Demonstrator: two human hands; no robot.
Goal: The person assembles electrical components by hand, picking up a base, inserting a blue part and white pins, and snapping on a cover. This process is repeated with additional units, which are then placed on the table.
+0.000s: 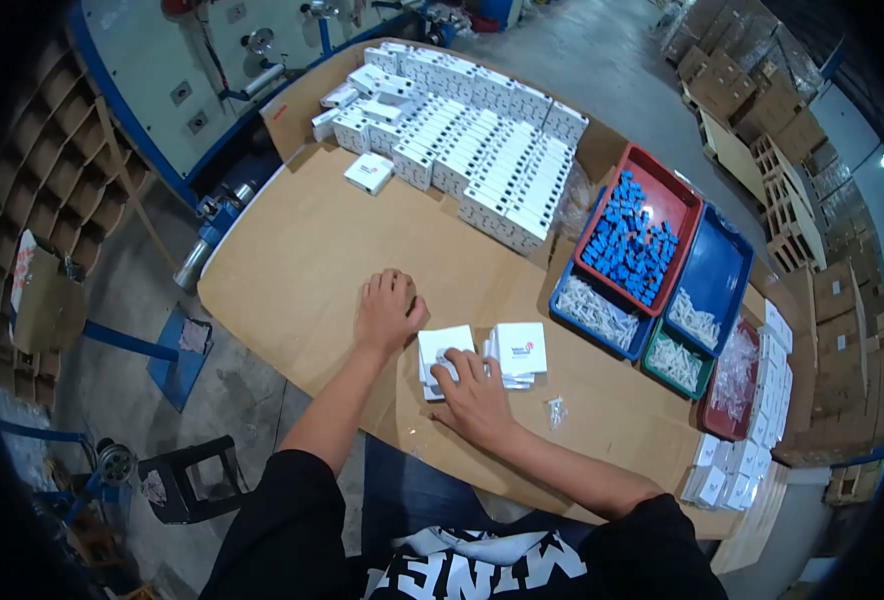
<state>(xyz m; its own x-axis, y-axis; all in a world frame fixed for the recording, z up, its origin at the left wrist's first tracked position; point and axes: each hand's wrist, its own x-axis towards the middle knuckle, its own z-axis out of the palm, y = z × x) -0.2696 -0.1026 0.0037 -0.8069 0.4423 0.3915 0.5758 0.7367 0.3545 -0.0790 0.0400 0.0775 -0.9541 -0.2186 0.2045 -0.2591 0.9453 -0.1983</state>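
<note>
Right hand (pixel 474 398) rests atop white box (pixel 446 341).

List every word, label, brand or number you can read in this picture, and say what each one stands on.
"MINE": large white letters on the person's black shirt, cut off at the picture's lower edge.
Red logo with small print on the white box beside the right hand: too small to read.
Red mark on the cardboard flap: too blurred to read.
Nothing else is legible.
</note>
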